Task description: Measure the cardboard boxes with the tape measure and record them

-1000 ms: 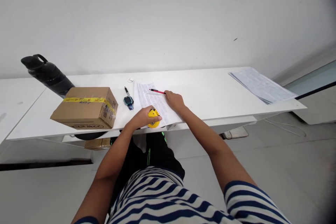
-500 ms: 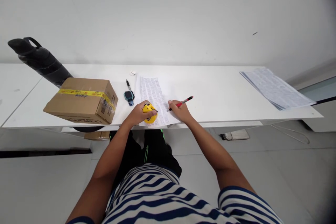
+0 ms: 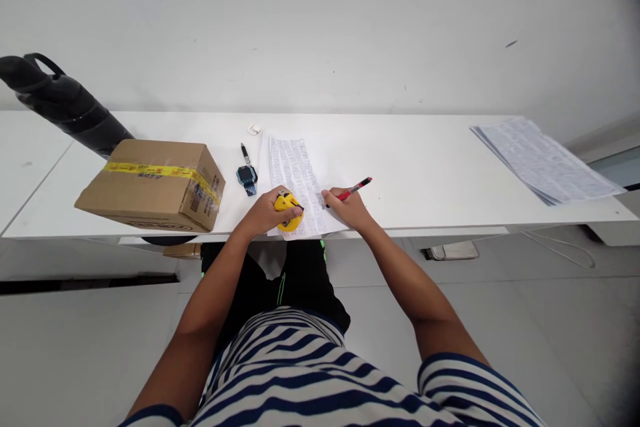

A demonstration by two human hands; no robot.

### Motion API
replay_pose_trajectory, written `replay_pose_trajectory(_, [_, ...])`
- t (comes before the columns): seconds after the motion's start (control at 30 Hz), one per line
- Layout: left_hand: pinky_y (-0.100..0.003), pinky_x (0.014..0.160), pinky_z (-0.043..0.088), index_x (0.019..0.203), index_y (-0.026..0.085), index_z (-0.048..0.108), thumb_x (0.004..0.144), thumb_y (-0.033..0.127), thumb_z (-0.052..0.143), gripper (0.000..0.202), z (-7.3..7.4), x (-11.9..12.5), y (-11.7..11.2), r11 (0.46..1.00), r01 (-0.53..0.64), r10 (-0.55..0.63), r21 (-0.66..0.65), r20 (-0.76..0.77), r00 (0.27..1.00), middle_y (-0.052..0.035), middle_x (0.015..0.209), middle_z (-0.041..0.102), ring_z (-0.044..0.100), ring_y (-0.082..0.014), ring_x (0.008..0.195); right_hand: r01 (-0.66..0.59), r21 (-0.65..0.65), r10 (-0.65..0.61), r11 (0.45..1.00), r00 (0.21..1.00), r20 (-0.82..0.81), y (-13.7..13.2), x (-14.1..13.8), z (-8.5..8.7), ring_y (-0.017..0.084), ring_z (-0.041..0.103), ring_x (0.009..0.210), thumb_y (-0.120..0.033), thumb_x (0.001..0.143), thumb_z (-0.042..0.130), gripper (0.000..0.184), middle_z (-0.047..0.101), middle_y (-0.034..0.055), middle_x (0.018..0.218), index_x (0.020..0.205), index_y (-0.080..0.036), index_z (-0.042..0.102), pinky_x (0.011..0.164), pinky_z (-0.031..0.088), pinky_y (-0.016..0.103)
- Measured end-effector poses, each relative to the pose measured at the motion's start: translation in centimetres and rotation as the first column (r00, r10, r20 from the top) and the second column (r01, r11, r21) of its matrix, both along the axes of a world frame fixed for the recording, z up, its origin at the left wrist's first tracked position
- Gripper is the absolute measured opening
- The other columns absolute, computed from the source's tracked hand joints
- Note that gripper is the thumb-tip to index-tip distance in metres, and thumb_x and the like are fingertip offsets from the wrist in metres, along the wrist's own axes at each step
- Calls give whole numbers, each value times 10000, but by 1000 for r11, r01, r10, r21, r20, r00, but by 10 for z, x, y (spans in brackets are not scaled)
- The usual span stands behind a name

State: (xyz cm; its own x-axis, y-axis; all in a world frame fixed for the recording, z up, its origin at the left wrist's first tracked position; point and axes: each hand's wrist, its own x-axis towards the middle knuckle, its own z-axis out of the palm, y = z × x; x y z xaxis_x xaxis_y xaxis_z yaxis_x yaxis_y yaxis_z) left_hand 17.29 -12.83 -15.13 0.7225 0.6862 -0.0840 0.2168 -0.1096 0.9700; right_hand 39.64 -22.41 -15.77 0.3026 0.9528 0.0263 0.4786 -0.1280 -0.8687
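Observation:
A yellow tape measure is gripped in my left hand, over the lower left part of a written sheet of paper. My right hand is closed around a red pen, whose back end leans up to the right. That hand rests at the sheet's right edge, and the pen's tip is too small to make out. Dense handwriting or print covers the sheet. Left of it lie a dark watch and a black pen.
A taped cardboard box stands at the left, with a black bottle behind it. A stack of written papers lies at the right end of the white table. A small white ring-like item is near the wall.
The view has shifted slightly, so the box and bottle appear further left and the paper stack further right. Both hands keep their holds and have barely moved over the sheet.

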Motion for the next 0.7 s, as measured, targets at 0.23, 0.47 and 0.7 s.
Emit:
replay_pose_trajectory(0.23, [-271, 631, 509, 865, 202, 557, 711, 459, 774, 370, 2, 0, 0, 1000, 8, -8, 1, -6, 1000, 15, 777, 607, 621, -149, 711, -1, 12, 1, 1000, 1000, 8, 0, -1, 1, 127, 330, 565, -507, 853, 508, 448, 326, -37, 540, 531, -226, 374, 556, 284, 298])
replay_pose_trajectory(0.47, [-260, 614, 491, 864, 198, 557, 709, 498, 776, 402, 4, 1, -1, 1000, -1, 1, 1, -32, 999, -1, 802, 622, 626, -157, 735, -6, 15, 6, 1000, 1000, 2, 0, 1, 0, 129, 330, 563, -504, 863, 499, 448, 315, -37, 544, 533, -227, 373, 562, 280, 301])
replay_pose_trajectory(0.7, [-262, 635, 490, 873, 199, 553, 717, 496, 768, 399, 2, 0, -2, 1000, 11, -11, 12, -25, 1000, 12, 793, 600, 604, -145, 729, 18, 22, -18, 1000, 1000, 0, 0, 0, -3, 124, 333, 563, -488, 858, 510, 433, 328, -40, 545, 538, -224, 384, 555, 270, 295])
